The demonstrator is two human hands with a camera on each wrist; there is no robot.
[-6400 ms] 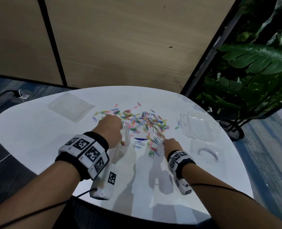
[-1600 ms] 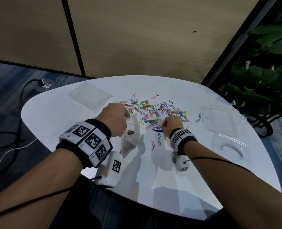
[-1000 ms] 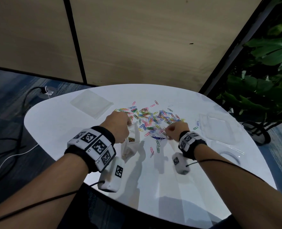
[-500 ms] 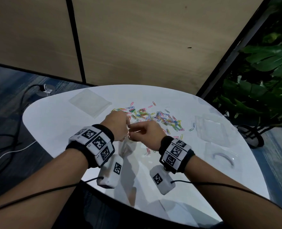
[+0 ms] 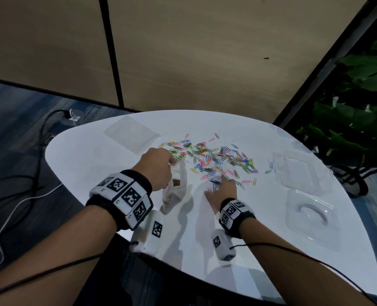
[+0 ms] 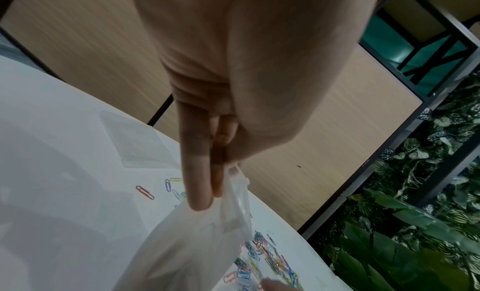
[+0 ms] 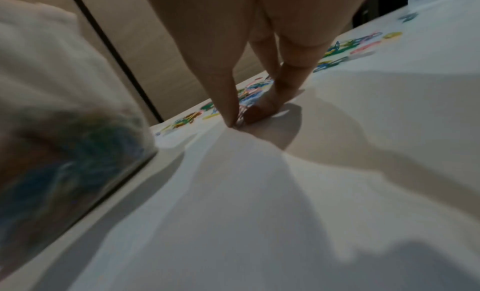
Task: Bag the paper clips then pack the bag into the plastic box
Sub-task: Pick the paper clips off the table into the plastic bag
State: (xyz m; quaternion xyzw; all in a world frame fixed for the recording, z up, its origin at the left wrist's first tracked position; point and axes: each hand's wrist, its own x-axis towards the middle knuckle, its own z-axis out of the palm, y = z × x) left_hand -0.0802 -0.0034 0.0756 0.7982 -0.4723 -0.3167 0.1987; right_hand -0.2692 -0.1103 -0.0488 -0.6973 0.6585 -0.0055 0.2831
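Observation:
Colourful paper clips (image 5: 216, 157) lie scattered across the middle of the white table (image 5: 238, 239). My left hand (image 5: 172, 162) pinches the top rim of a clear plastic bag (image 5: 176, 188), which hangs upright with some clips at its bottom. In the left wrist view the fingers (image 6: 200, 188) hold the bag (image 6: 194, 244) above the clips (image 6: 270, 256). My right hand (image 5: 216, 184) is down at the near edge of the pile. In the right wrist view it (image 7: 241, 119) pinches paper clips (image 7: 242, 110) against the table. The clear plastic box (image 5: 298, 173) sits to the right.
A clear lid (image 5: 309, 217) lies near the table's right edge, in front of the box. Another flat clear bag (image 5: 132, 135) rests at the back left. A leafy plant (image 5: 359, 107) stands beyond the right edge, and cables (image 5: 28, 173) run over the floor at left.
Half a second ago my right hand was at the bag's mouth beside the left hand. It has moved right, back down onto the near edge of the pile. The left hand still holds the bag.

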